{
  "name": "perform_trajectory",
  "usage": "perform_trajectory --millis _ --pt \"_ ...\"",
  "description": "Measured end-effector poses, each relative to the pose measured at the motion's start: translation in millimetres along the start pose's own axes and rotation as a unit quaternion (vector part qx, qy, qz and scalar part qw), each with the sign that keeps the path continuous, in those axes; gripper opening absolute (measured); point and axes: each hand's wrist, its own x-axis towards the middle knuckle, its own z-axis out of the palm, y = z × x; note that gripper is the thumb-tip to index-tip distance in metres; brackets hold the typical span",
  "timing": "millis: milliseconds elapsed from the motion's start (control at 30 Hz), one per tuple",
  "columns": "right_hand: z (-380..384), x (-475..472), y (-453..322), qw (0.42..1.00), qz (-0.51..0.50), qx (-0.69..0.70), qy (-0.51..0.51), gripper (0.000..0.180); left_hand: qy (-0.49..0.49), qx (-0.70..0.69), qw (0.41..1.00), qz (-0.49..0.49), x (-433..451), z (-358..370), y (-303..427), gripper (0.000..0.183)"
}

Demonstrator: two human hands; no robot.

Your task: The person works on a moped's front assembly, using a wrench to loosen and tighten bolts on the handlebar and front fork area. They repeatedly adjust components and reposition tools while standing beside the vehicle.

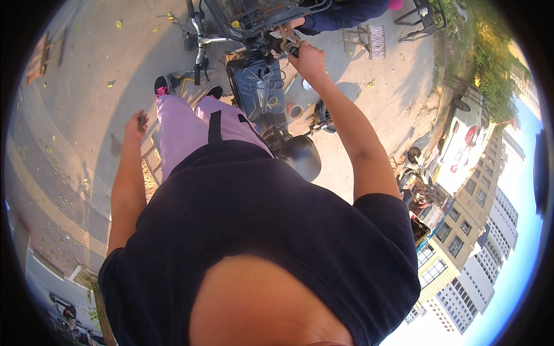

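Note:
My right hand (308,60) is reached out ahead with its fingers closed around a dark part at the near end of a brownish metal bracket (288,36). Another person's hand (296,22) is at the bracket's far end. Just beyond are a dark wire basket (236,11) and a chrome handlebar (201,47) with black grips. Low at my left side, my left hand (136,124) has its fingers curled round a small dark object (141,120), too small to name. A blue tray (244,93) below holds metal wrenches (263,88).
The other person's dark sleeve (346,17) comes in from the top. Rolls of tape (295,111), a small wheel (323,114) and a rounded dark seat (303,158) are near the tray. Folding stools (375,41) stand on the pavement. A white car (461,138) is parked at right.

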Motion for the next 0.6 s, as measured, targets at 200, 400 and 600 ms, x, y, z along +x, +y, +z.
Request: perform_trajectory --millis 200,400,600 --pt "-4 24 4 0.906 0.268 0.268 -0.19 0.04 0.006 0.001 1.0 -0.008 -3 0 -3 0.023" --pt "-5 4 -2 0.992 -0.032 -0.09 0.079 0.037 0.01 0.004 1.0 -0.008 -6 3 -6 0.022" --pt "2 0 3 0.99 -0.087 -0.094 0.055 0.039 0.006 0.004 1.0 0.002 1 -3 -2 0.024"
